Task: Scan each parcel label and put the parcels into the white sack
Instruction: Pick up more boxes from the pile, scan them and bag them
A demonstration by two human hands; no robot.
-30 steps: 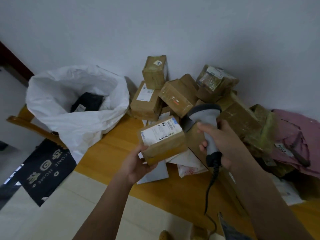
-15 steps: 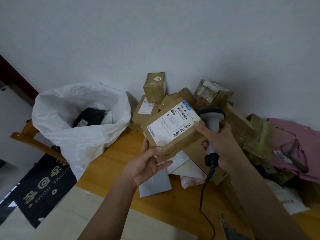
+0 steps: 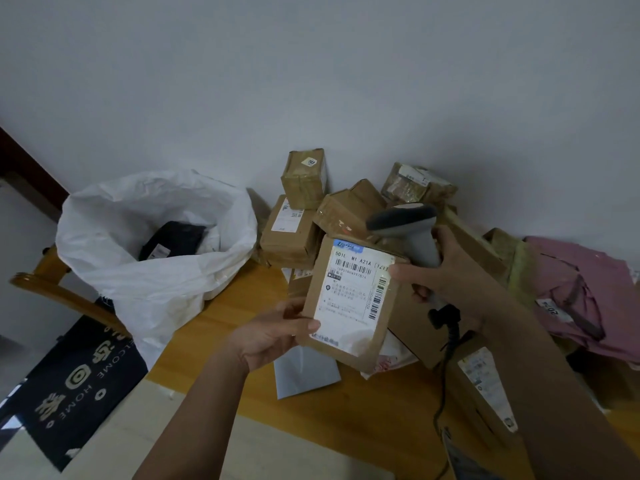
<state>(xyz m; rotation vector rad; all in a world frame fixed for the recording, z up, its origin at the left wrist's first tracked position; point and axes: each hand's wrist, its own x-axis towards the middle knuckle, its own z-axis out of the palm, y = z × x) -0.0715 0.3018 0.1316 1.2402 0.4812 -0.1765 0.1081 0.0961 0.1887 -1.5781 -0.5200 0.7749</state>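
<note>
Gripping the small cardboard parcel point(image 3: 349, 303) by its lower corner, the left hand point(image 3: 273, 336) tilts its label up; the right hand point(image 3: 446, 271) clasps the scanner point(image 3: 407, 226). It seems light and stiff, best held by its edges.

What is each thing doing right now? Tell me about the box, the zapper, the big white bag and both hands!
Held parcel: lifted, label facing the camera.
Scanner: held up behind the parcel.
White sack: open, a black parcel inside.
Left hand: holds the parcel's lower left corner.
Right hand: grips the scanner, one finger touching the parcel's right edge.
Parcel pile: stacked against the wall.
</note>
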